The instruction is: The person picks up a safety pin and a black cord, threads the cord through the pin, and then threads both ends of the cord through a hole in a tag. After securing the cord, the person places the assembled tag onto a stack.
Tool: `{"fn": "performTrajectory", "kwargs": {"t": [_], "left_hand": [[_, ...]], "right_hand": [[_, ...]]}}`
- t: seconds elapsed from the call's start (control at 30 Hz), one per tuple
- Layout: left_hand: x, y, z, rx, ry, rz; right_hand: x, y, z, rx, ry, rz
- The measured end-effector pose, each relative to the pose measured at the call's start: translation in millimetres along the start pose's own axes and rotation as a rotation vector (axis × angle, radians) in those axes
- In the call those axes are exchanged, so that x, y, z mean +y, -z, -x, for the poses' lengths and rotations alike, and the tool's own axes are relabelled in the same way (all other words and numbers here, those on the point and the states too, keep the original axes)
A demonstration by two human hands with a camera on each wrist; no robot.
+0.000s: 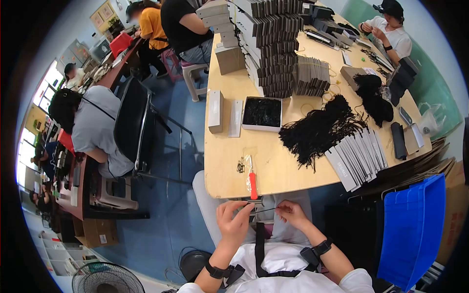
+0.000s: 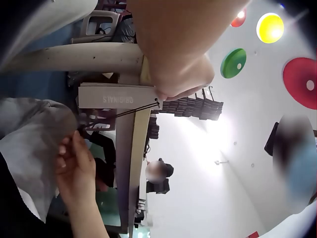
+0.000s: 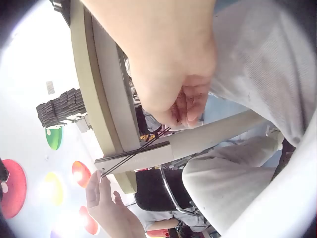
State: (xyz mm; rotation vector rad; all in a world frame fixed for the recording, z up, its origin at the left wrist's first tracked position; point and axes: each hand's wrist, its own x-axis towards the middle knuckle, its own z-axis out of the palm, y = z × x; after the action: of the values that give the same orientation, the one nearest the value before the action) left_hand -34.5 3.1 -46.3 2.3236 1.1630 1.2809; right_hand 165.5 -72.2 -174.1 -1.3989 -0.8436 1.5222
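Observation:
Over my lap, just in front of the table edge, my left hand (image 1: 233, 222) pinches a grey card tag (image 2: 119, 96) by its holed end. The tag reads "ORIGINALS" and lies level in the left wrist view. A thin black cord (image 3: 133, 153) runs from that hole to my right hand (image 1: 291, 215), whose thumb and fingers pinch its other end. The cord looks doubled and straight between the hands. On the table, black cords (image 1: 317, 129) lie in a heap, beside a fanned row of tags with black cords (image 1: 355, 158).
A red-handled tool (image 1: 252, 185) in clear plastic lies near the front edge of the wooden table (image 1: 222, 171). Behind it stand a box of black pieces (image 1: 262, 113) and tall stacks of grey tags (image 1: 273, 53). A blue crate (image 1: 413, 229) is at the right. Other people sit around.

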Motion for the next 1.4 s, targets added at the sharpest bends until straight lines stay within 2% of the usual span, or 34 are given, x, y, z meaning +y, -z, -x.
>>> {"fn": "performTrajectory", "kwargs": {"t": [0.1, 0.17, 0.27, 0.37, 0.5, 0.57, 0.7, 0.8, 0.87, 1.1, 1.27, 1.4], "left_hand": [[2.6, 0.4, -0.1, 0.001, -0.077, -0.082], [4.9, 0.1, 2.4, -0.054, 0.121, -0.004], [7.7, 6.9, 8.8, -0.114, 0.167, 0.047], [8.6, 11.3, 26.4, -0.139, 0.070, 0.035], [8.5, 3.8, 43.7, -0.155, 0.102, 0.084], [12.2, 1.6, 44.1, -0.131, 0.352, 0.225], [11.7, 5.6, 32.5, -0.155, 0.245, 0.208], [9.6, 4.3, 32.4, -0.156, 0.300, 0.282], [11.8, 4.6, 31.3, -0.165, 0.410, 0.401], [12.2, -0.4, 35.8, -0.109, 0.462, 0.358], [12.1, -2.9, 34.7, -0.050, 0.399, 0.298], [9.4, -3.6, 36.9, -0.091, 0.515, 0.471]], "right_hand": [[0.6, -0.2, -0.5, -0.001, 0.004, -0.013], [3.5, -0.1, -1.6, -0.009, 0.007, -0.033], [7.8, 0.9, -3.7, -0.006, -0.007, -0.033], [6.8, 0.1, -2.1, -0.028, -0.003, -0.060], [7.1, -4.1, -1.1, -0.042, -0.020, -0.042], [5.7, -5.9, 0.1, -0.037, -0.029, -0.043], [3.3, -5.6, 1.1, -0.034, -0.025, -0.018], [6.7, -4.1, 2.1, -0.031, -0.016, -0.044], [5.3, -3.2, 3.7, -0.010, -0.004, -0.107], [-2.7, -1.4, 7.7, 0.034, -0.023, -0.071], [3.4, -1.5, 6.5, 0.017, 0.003, -0.016], [2.4, -1.8, 7.3, 0.000, -0.020, -0.067]]}}
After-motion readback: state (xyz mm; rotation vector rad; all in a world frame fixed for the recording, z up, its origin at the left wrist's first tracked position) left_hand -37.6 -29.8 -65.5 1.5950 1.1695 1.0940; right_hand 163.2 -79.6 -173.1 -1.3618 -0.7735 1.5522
